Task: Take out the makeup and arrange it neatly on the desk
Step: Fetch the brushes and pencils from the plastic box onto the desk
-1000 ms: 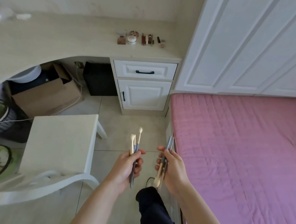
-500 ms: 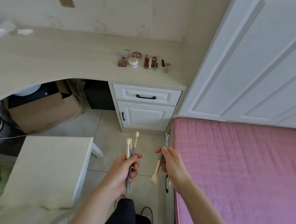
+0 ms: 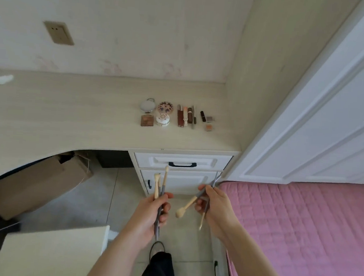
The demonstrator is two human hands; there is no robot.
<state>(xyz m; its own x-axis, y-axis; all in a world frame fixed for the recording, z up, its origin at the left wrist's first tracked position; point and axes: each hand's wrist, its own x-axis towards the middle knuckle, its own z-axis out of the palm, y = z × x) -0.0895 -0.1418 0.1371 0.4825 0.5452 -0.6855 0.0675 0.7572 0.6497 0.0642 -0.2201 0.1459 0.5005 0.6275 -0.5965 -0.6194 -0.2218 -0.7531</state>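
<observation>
From the head camera, the biggest worry is a drop. The left hand [image 3: 150, 211] holds a small bunch of makeup brushes [image 3: 161, 192] and the right hand [image 3: 214, 207] holds more brushes [image 3: 196, 200]. They are thin and smooth, so one could slide out of a loose hold and fall on the floor tiles. The right bunch looks messier, because its brushes fan apart, and a soft tip points down below the fingers. Another worry is the neat rows of makeup [image 3: 176, 116] already on the desk [image 3: 70, 112]. If the brushes are put down too fast, they could knock those little pots and sticks out of line.

The left fingers are curled tight around the grey handles. The soft tips stick up above the fingers, and the handle ends poke out below the palm. The right fingers pinch the other brushes near the middle. Grey handles stick up past the fingertips. The makeup on the desk lies well beyond both hands, up and ahead of the fingers.
</observation>
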